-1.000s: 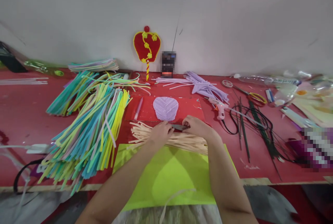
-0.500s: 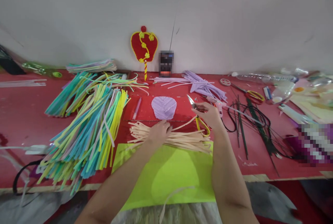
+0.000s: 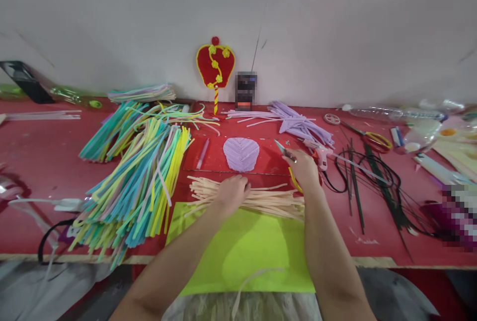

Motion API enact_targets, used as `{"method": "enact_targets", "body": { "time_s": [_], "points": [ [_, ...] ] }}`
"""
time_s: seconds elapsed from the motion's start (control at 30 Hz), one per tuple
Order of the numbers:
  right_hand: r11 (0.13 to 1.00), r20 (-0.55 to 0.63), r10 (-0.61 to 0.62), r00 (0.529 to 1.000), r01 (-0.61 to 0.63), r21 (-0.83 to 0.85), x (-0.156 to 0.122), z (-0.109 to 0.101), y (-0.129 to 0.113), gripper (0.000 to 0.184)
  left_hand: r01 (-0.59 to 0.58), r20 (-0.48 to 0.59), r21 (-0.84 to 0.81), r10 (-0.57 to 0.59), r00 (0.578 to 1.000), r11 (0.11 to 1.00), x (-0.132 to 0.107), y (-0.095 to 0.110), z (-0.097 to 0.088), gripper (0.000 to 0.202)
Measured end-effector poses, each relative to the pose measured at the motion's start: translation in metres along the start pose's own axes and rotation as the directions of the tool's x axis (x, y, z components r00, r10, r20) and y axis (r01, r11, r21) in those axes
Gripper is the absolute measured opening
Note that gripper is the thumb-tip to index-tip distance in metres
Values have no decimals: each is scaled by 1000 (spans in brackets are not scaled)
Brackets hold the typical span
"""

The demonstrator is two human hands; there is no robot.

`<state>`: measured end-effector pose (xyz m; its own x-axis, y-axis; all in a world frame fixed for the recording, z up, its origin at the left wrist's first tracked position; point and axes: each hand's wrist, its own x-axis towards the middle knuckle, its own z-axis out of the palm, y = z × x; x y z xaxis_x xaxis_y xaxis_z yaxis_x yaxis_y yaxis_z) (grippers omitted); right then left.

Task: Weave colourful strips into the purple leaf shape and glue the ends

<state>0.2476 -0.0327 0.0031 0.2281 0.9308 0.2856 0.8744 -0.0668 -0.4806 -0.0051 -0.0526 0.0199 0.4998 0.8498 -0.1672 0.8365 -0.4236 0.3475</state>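
My left hand [image 3: 233,193] is curled over a bundle of cream pipe cleaners [image 3: 274,204]; its fingertips are partly hidden. In my right hand [image 3: 305,167] is a pair of scissors [image 3: 280,145], gripped near the middle with the blades pointing up and left and a yellow handle loop below the palm. Between and beyond both hands lies a lilac leaf-shaped panel [image 3: 241,154] made of pipe cleaners in slanting rows, on a red board. Under the cream bundle's near edge is a lime-green sheet [image 3: 242,251], with a loose pale strip [image 3: 257,276] at its front.
Multicoloured pipe cleaners [image 3: 137,187] heap up at left, lilac ones [image 3: 298,124] behind. A pen [image 3: 203,153] lies left of the panel. A red fan-shaped ornament [image 3: 215,67] stands by the wall. At right are a glue gun [image 3: 320,154], other scissors [image 3: 376,142] and dark cables [image 3: 387,187].
The view has shifted slightly, moving the scene to the right. A single cream pipe cleaner that slanted up toward my right hand now lies lower, near the bundle. The scissors stay in my right hand.
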Motion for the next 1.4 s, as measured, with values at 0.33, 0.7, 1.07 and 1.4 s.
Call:
{"method": "enact_targets", "body": {
  "time_s": [0.33, 0.7, 1.07, 1.4],
  "points": [
    [897, 709, -247, 661, -121, 425, -14, -41, -50, 33, 144, 14, -31, -144, 990, 989, -4, 6, -3, 37],
    [874, 953, -168, 253, -408, 262, -22, -18, -59, 41, 12, 93, -253, 12, 996, 967, -8, -17, -18, 16],
    [970, 245, -216, 945, 179, 162, -15, -42, -140, 26, 68, 32, -286, -62, 998, 956, 2, -16, -6, 13],
    [856, -429, 144, 892, 105, 506, -13, 60, -106, 28, 34, -336, -319, -147, 930, 947, 10, -7, -13, 16]
  ]
}}
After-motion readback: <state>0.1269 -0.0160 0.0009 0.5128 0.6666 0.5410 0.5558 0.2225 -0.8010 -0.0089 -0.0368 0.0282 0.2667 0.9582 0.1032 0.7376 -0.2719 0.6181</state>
